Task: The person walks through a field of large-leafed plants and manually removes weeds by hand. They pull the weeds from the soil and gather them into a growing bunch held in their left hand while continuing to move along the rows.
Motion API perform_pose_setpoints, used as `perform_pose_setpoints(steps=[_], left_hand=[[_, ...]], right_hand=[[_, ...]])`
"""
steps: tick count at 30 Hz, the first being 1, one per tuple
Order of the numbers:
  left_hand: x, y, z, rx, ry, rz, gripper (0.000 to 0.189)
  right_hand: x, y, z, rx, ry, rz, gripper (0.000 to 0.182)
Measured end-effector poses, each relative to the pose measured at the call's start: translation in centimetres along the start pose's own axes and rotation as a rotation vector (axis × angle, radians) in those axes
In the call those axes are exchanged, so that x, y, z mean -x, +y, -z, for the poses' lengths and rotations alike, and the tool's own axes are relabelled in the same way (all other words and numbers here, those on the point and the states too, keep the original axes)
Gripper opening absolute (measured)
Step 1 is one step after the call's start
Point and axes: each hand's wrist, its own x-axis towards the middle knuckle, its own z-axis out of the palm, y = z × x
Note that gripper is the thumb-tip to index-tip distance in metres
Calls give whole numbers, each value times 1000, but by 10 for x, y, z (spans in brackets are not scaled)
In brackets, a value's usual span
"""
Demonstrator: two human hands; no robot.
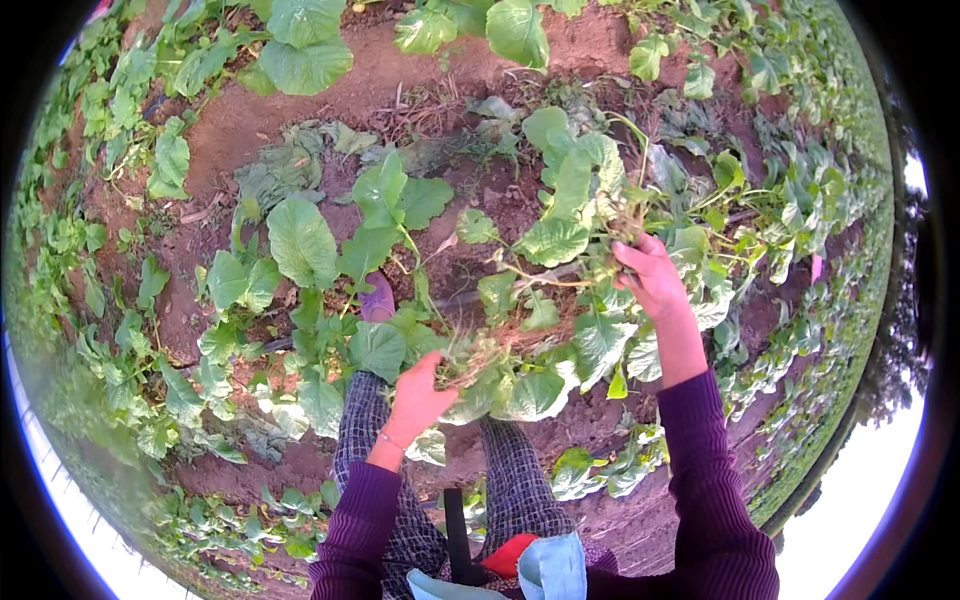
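Observation:
My left hand [420, 397] is closed on a bunch of pulled weeds [480, 364] with thin stems and pale roots, held low in front of my legs. Farther forward and to the right, my right hand [651, 276] grips a tangle of stems and dry roots [622, 214] between thumb and fingers. Broad green leaves [566, 187] lie beside that tangle; whether they belong to it I cannot tell. Between the hands, leafy plants [536, 307] grow over reddish soil.
Rows of broad-leaved plants [304, 240] stand on both sides. Wilted leaves [281, 169] lie on the bare soil [225, 142] ahead. My purple shoe [376, 298] is among the leaves at left. A black strap [456, 536] hangs at my waist.

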Motion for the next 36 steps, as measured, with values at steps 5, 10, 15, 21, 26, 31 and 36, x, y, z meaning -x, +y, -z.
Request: perform_pose_setpoints(steps=[5, 10, 15, 21, 26, 31, 36], left_hand=[[86, 58, 65, 625, 343, 99, 43], [218, 94, 114, 1006, 784, 135, 35], [297, 80, 89, 1155, 866, 99, 38], [337, 74, 15, 1245, 607, 160, 43], [334, 76, -39, 1206, 270, 47, 63], [364, 55, -33, 1185, 296, 70, 65], [414, 12, 3, 1365, 509, 42, 64]], right_hand=[[170, -14, 91, -155, 196, 106, 11], [263, 73, 184, 90, 214, -226, 18], [302, 223, 298, 1013, 382, -152, 14], [337, 237, 217, 934, 140, -233, 15], [369, 242, 188, 845, 174, -292, 19], [370, 256, 169, 801, 182, -234, 25], [356, 218, 80, 798, 108, -174, 13]])
